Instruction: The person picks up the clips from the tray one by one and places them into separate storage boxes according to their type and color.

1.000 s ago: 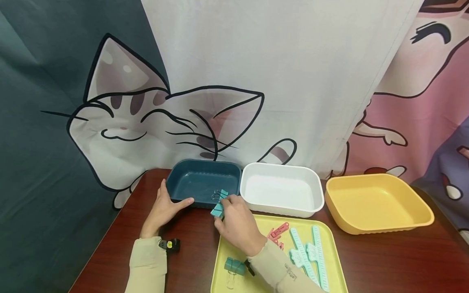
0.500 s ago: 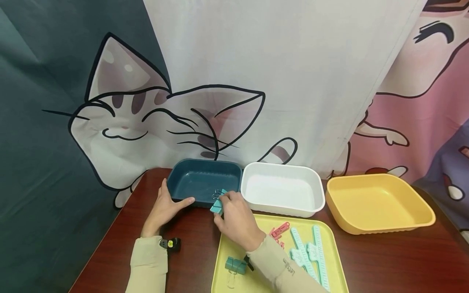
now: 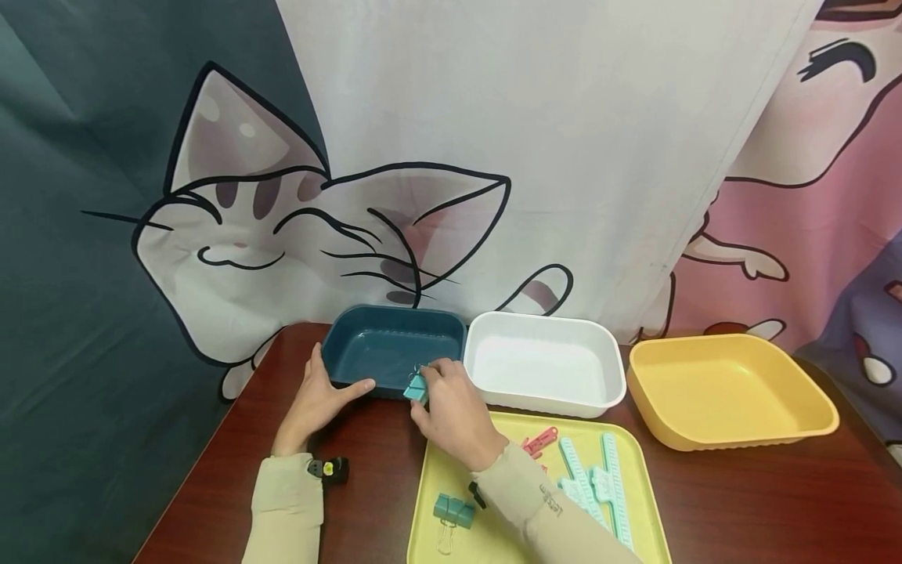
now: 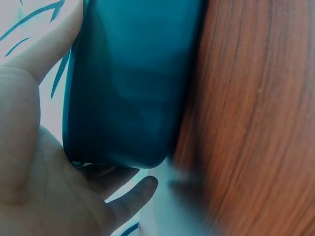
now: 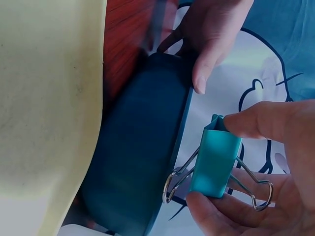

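Note:
My right hand (image 3: 460, 415) pinches a teal binder clip (image 5: 215, 160) between thumb and fingers. In the head view this clip overlaps the front rim of the dark blue bin (image 3: 395, 352), near its right corner. Its wire handles splay to both sides in the right wrist view. At the bin's front left corner, my left hand (image 3: 315, 403) grips the wall, with the thumb along the front and the fingers round the side. On the yellow tray (image 3: 431, 470) below my right hand lies another teal binder clip (image 3: 454, 511), its wire handle pointing toward me.
A white bin (image 3: 546, 366) stands right of the dark blue one, and a yellow bin (image 3: 733, 392) further right. The tray also bears pink clips (image 3: 543, 441) and mint sealing clips (image 3: 615, 486), partly behind my right sleeve. A printed curtain (image 3: 564, 157) hangs behind the table.
The binder clip in my right hand has turned from a long, slanted look to a shorter one, and its wire handles show less. The left hand has stayed at the bin's corner.

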{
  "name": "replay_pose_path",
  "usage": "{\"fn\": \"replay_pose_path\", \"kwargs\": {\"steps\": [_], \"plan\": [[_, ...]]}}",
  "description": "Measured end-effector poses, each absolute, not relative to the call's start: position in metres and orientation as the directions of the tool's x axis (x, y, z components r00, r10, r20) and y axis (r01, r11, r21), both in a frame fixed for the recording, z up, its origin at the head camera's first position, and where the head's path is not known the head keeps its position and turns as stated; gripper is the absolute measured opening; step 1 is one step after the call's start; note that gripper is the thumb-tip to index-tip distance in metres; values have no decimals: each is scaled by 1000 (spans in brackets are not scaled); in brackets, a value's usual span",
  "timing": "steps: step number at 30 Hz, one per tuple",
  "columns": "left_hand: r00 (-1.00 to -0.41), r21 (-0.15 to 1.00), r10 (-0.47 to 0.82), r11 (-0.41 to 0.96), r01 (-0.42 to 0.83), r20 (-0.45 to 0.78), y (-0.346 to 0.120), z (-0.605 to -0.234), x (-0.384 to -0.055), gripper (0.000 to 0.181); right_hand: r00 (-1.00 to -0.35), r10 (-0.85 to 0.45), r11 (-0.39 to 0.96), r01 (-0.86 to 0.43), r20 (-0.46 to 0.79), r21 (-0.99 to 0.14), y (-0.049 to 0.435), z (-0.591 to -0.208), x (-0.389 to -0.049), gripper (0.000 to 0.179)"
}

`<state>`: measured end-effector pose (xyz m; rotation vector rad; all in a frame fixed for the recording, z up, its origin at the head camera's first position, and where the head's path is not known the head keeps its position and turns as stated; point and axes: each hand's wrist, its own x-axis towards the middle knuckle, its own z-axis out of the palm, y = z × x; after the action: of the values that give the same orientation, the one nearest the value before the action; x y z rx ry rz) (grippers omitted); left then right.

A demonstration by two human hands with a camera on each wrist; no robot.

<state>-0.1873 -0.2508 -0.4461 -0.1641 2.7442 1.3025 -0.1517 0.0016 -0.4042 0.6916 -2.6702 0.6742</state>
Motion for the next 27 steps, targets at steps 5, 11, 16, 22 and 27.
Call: {"fn": "replay_pose_path", "kwargs": {"steps": [5, 11, 16, 22, 27], "plan": [[-990, 763, -53, 632, -133, -128, -251, -446, -188, 131, -834, -374, 770, -523, 406, -364, 0, -404, -155, 42], [-991, 768, -44, 628, -125, -125, -251, -447, -188, 131, -829, -369, 768, -527, 420, -365, -3, -404, -159, 41], [-991, 775, -41, 621, -123, -124, -251, -447, -188, 130, -833, -366, 771, -521, 415, -367, -5, -405, -162, 40], [-991, 772, -41, 623, -122, -124, -251, -447, -188, 130, -840, -365, 769, -515, 402, -378, -6, -407, -167, 38], [-991, 770, -47, 625, -129, -128, -251, -446, -188, 130, -826, -369, 755, -533, 425, -382, -7, -409, -171, 37]]}}
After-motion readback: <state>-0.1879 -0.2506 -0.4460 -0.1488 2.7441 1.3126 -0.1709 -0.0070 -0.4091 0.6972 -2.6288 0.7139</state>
